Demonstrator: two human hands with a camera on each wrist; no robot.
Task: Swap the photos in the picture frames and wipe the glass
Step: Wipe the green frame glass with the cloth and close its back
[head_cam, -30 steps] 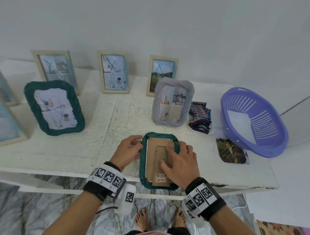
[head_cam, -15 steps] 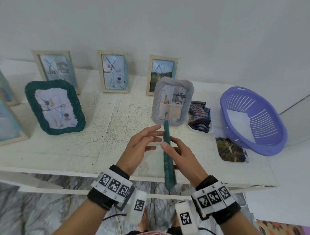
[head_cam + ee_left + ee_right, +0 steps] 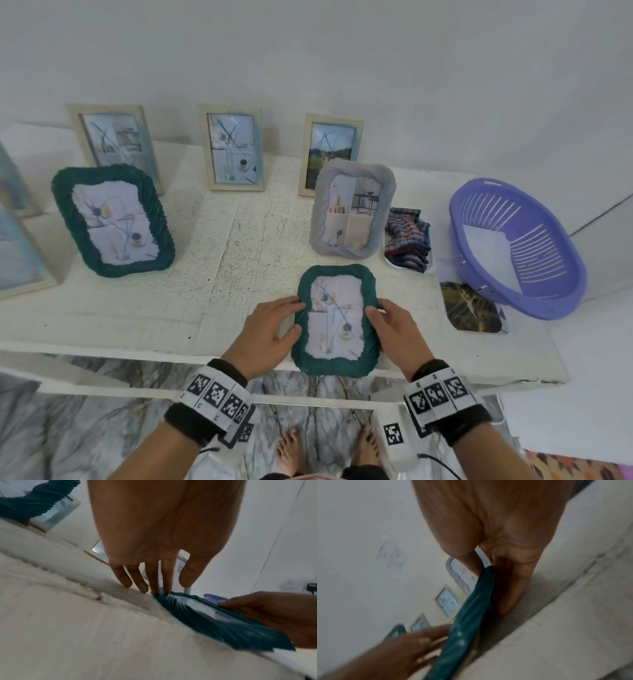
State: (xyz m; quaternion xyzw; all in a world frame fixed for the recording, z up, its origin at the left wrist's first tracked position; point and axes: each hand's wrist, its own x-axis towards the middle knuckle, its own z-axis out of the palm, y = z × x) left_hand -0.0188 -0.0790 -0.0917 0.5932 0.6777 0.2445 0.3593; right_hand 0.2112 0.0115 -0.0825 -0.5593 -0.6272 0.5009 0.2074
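A dark green ribbed picture frame [image 3: 336,317] lies face up at the table's front edge, its photo showing and its near end overhanging the edge. My left hand [image 3: 274,329] has straight fingers touching the frame's left rim [image 3: 214,622]. My right hand [image 3: 394,329] grips the right rim, thumb on top and fingers underneath [image 3: 471,608]. In the left wrist view my right hand [image 3: 274,612] pinches the far rim. A folded checked cloth [image 3: 407,240] lies to the right, behind the frame.
A grey ribbed frame [image 3: 352,209] stands just behind the green one. A second green frame [image 3: 113,219] stands at the left, wooden frames [image 3: 233,150] along the wall. A loose photo [image 3: 471,311] lies beside a purple basket [image 3: 513,250]. The white table [image 3: 171,308] ends near my wrists.
The green frame lay face down with its cardboard back up, was raised on edge between my hands, and now lies face up. Both hands moved to its side rims.
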